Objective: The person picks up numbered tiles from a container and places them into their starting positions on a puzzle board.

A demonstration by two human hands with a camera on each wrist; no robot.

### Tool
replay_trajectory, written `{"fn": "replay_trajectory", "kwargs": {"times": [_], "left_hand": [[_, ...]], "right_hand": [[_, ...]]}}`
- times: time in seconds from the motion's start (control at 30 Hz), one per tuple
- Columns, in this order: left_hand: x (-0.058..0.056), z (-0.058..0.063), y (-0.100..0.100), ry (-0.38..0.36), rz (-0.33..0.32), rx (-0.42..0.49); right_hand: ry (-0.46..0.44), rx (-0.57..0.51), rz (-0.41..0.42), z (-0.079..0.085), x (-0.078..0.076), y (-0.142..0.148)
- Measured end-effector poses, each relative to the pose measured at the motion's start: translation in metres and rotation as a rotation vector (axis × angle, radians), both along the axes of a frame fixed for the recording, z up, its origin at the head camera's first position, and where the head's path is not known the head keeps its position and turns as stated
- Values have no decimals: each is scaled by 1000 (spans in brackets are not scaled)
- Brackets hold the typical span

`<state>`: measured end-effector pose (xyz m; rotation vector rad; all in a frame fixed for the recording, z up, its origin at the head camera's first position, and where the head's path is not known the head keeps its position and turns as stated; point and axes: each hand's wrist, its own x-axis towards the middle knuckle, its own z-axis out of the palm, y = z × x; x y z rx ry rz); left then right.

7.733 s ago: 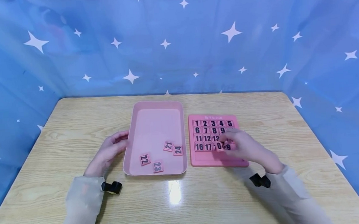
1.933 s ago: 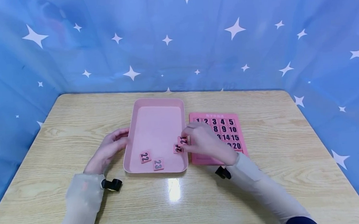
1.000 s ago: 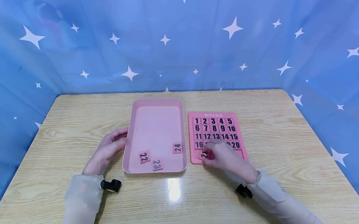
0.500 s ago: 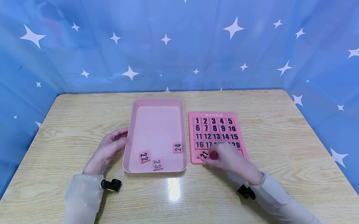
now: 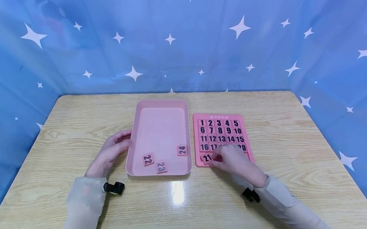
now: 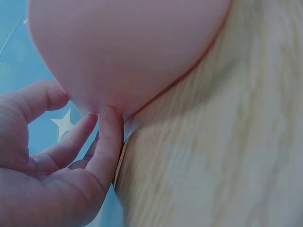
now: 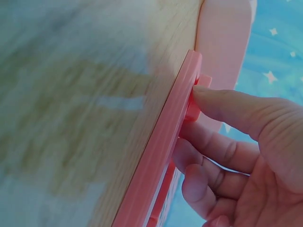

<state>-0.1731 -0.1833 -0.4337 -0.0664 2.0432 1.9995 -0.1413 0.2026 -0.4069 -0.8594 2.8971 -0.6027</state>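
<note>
My right hand (image 5: 232, 159) pinches the number tile 21 (image 5: 207, 158) between thumb and fingers, over the bottom left of the pink number puzzle board (image 5: 221, 163). The tile sits tilted against the board's bottom row. In the right wrist view the thumb (image 7: 227, 106) presses the tile's edge just above the board's rim. Rows 1 to 20 fill the board above, some tiles hidden behind my hand. My left hand (image 5: 110, 153) rests its fingertips on the left wall of the pink tray (image 5: 162, 129); in the left wrist view the fingers (image 6: 110, 137) touch that wall, loosely bent.
Inside the tray lie tile 22 (image 5: 148, 159), tile 23 (image 5: 161, 166) and tile 24 (image 5: 182, 150). The tray stands just left of the board on a wooden table (image 5: 188, 211). A blue star-patterned cloth (image 5: 174, 59) hangs behind and beside the table.
Tile 20 was set at the fourth row's end. My right hand then took tile 21 from the tray to the board's bottom left, and has turned it there. The left hand stays put.
</note>
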Motion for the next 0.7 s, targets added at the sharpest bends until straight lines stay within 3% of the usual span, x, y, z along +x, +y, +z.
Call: {"fn": "replay_trajectory", "kwargs": {"times": [0.47,0.7], "left_hand": [[-1,-1,0,3,4,13],[-1,-1,0,6,4,16]], "right_hand": [[13,22,10,-3,-4,-3],[-80,-3,-34,-4,-7,-4]]}}
